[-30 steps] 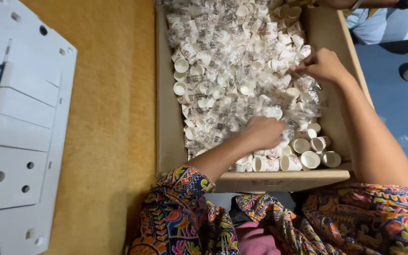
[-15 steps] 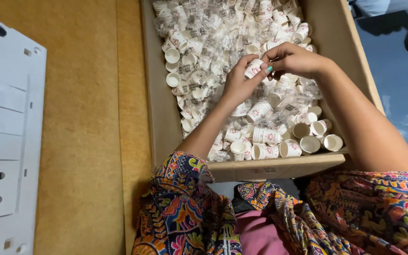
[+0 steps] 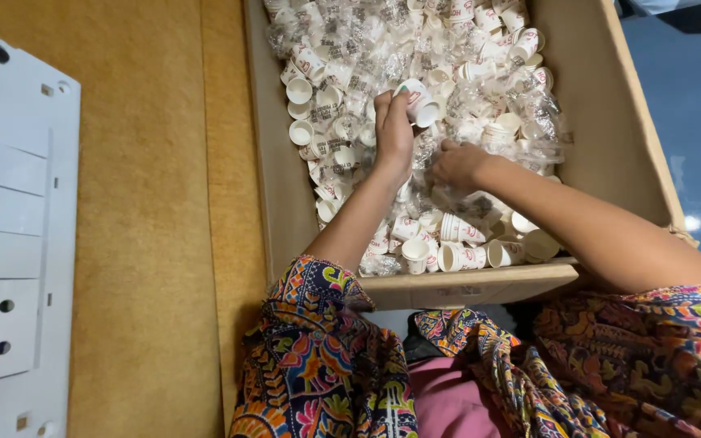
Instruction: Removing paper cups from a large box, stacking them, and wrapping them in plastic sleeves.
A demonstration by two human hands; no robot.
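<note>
Left hand [image 3: 393, 134] lifting one small white cup [image 3: 419, 103] in pinched fingers above the heap, right hand [image 3: 458, 165] digging among wrapped cups, its fingers' spread hidden, cardboard box [image 3: 602, 122] sitting on tan desk [image 3: 139, 243], grey panel [image 3: 10, 243] lying well apart.

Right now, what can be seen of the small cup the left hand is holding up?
The small cup is white, paper by the look of it, with red print on its side that I leave unread. It is a short tapered cup, tilted on its side with the open mouth facing lower right. The left hand pinches it between fingertips, lifted just above the heap of cups and clear wrappers in the cardboard box. It looks unwrapped and undamaged; its base is hidden by the fingers.
</note>
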